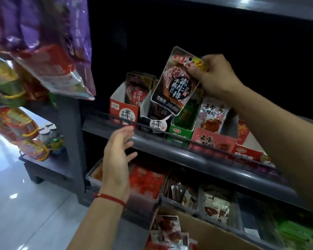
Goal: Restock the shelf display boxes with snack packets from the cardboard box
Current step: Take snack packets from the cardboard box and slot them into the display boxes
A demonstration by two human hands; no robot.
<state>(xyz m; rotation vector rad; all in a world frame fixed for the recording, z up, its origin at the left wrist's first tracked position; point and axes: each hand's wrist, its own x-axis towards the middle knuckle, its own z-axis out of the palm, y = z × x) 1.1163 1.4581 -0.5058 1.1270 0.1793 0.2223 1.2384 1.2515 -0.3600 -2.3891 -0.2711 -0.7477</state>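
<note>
Head-height, close, facing shelf (188, 152)

R hand (216, 74) sits at approx 1 o'clock in the view, arm reaching in from 4 o'clock, forearm bare. Fingers curled, thumb and fingertips pinching the top corner of a snack packet (175, 82), which hangs tilted below the grip. L hand (118, 157) sits at approx 7 o'clock, forearm coming up from 6 o'clock, palm turned inward, fingers straight and loosely spread, pointing toward 1 o'clock, holding nothing. Red string bracelet (109, 197) round the L wrist.
</note>
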